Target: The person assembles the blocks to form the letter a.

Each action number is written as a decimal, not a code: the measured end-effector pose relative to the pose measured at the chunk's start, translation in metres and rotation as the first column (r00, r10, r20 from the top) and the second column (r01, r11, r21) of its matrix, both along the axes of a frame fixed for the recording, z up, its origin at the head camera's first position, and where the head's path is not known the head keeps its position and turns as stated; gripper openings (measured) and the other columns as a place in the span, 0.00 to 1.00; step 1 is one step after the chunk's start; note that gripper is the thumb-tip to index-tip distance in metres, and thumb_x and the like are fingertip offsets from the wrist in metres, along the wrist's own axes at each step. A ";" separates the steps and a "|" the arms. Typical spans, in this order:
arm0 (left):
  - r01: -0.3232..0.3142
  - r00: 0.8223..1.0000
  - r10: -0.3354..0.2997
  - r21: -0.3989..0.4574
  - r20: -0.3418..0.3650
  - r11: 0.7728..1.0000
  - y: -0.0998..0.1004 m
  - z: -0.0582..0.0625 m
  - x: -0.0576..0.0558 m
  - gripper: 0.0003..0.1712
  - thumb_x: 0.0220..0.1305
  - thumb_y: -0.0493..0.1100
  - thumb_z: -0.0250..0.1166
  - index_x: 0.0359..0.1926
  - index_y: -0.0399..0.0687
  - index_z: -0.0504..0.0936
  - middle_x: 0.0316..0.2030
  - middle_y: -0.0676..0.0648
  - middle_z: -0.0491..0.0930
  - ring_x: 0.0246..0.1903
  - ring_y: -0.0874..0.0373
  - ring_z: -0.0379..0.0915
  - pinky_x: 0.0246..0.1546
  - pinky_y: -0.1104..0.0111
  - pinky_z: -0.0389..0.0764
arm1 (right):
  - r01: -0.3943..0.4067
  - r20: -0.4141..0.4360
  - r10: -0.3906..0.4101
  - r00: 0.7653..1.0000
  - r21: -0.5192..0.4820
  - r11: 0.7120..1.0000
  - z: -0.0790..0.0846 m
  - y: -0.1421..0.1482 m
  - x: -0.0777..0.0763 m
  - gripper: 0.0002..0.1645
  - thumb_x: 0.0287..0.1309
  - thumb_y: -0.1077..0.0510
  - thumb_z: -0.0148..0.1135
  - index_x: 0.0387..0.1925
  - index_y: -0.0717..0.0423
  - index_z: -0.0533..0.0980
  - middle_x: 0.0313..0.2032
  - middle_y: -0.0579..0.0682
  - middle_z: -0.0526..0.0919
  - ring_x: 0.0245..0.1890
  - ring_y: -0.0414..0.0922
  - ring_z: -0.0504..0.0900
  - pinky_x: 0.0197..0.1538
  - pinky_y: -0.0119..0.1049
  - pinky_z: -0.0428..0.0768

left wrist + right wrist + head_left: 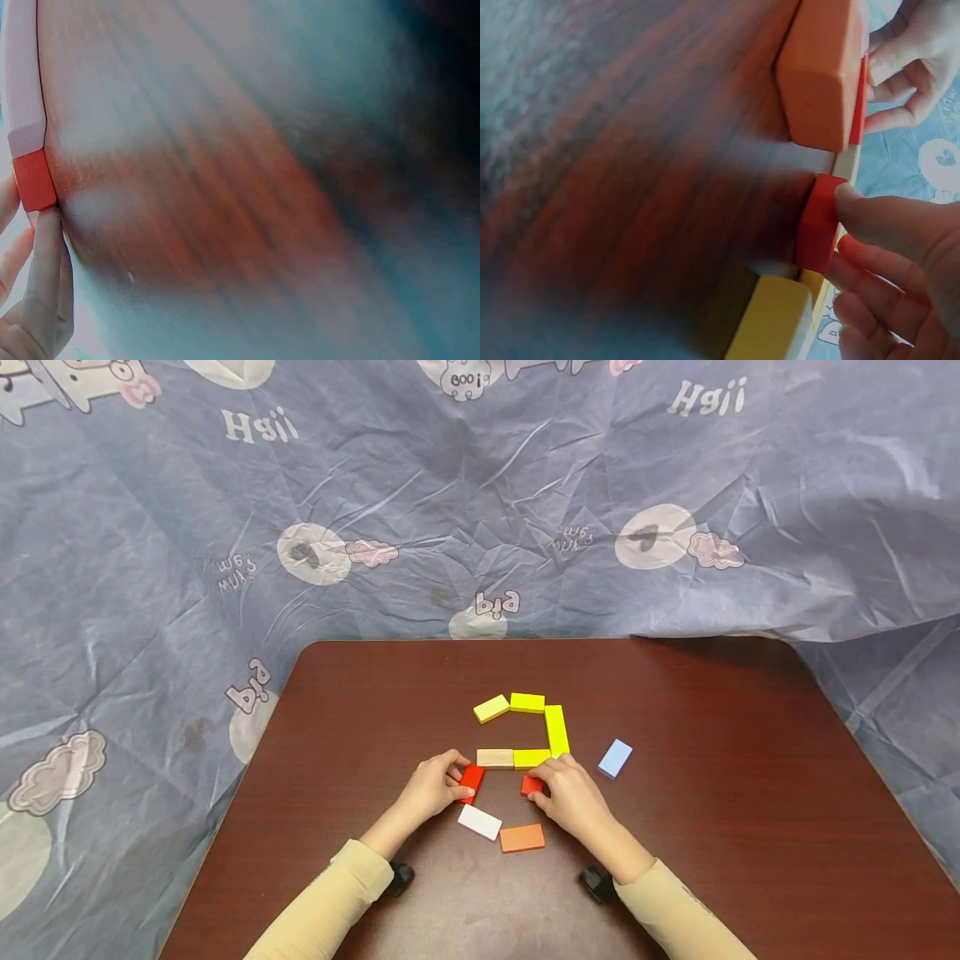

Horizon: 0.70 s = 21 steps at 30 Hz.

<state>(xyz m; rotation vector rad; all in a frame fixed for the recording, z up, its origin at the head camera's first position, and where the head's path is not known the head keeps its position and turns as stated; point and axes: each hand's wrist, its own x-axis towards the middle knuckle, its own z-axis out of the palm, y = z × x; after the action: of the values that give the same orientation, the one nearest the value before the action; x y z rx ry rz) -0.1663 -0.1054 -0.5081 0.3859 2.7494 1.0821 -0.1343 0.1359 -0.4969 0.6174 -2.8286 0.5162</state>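
My left hand (431, 787) pinches a flat red block (472, 782) between thumb and fingers, just above a white block (479, 822). In the left wrist view that red block (34, 180) meets the end of the pale block (24, 82). A second red block (531, 786) sits in the grip of my right hand (573, 791), below a yellow block (531, 759). The right wrist view shows my thumb on top of this red block (821, 225), with fingers at its far side. An orange block (522, 837) lies nearer me, beside the white one.
A beige block (494, 758) adjoins the lower yellow block. Further yellow blocks, a tall one (557, 730), a top one (527, 702) and a pale one (491, 708), curve above. A blue block (615, 758) lies apart at right on the brown table (360, 710).
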 end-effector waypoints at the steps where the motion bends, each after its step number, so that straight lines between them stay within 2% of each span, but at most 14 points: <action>1: 0.001 1.000 -0.001 -0.001 0.000 1.000 0.000 0.000 0.000 0.22 0.49 0.37 0.78 0.46 0.42 0.82 0.31 0.46 0.81 0.28 0.60 0.79 0.33 0.68 0.80 | -0.001 -0.002 0.001 1.000 0.007 1.000 -0.001 0.000 0.000 0.17 0.42 0.59 0.79 0.38 0.57 0.85 0.34 0.50 0.86 0.35 0.48 0.74 0.42 0.41 0.75; 11: 0.024 0.999 -0.023 0.014 -0.043 1.000 -0.002 0.003 0.003 0.21 0.49 0.36 0.77 0.45 0.40 0.81 0.29 0.47 0.80 0.26 0.64 0.77 0.31 0.70 0.79 | -0.015 0.009 0.015 1.000 -0.002 1.000 0.000 0.005 0.003 0.18 0.42 0.58 0.80 0.38 0.55 0.85 0.33 0.47 0.86 0.35 0.45 0.72 0.41 0.39 0.74; 16: -0.001 1.000 0.001 -0.002 0.008 1.000 -0.001 0.001 0.001 0.22 0.49 0.37 0.77 0.47 0.41 0.82 0.31 0.46 0.81 0.28 0.61 0.78 0.33 0.68 0.80 | -0.058 0.017 0.058 0.998 -0.019 0.998 0.003 0.013 0.010 0.17 0.42 0.58 0.80 0.38 0.54 0.85 0.35 0.46 0.87 0.37 0.43 0.73 0.41 0.37 0.75; 21: 0.000 1.000 0.000 -0.014 0.008 1.000 -0.001 -0.001 -0.001 0.23 0.50 0.38 0.78 0.47 0.43 0.82 0.31 0.47 0.81 0.28 0.61 0.79 0.34 0.68 0.80 | -0.112 -0.008 0.112 0.994 -0.022 0.993 0.003 0.022 0.020 0.19 0.41 0.59 0.80 0.39 0.53 0.85 0.36 0.44 0.86 0.37 0.42 0.73 0.41 0.35 0.75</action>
<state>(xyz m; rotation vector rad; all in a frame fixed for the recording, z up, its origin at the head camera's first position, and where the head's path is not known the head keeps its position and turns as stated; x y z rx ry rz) -0.1672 -0.1063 -0.5093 0.3790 2.7480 1.0612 -0.1145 0.1575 -0.4941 0.7759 -2.7899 0.5627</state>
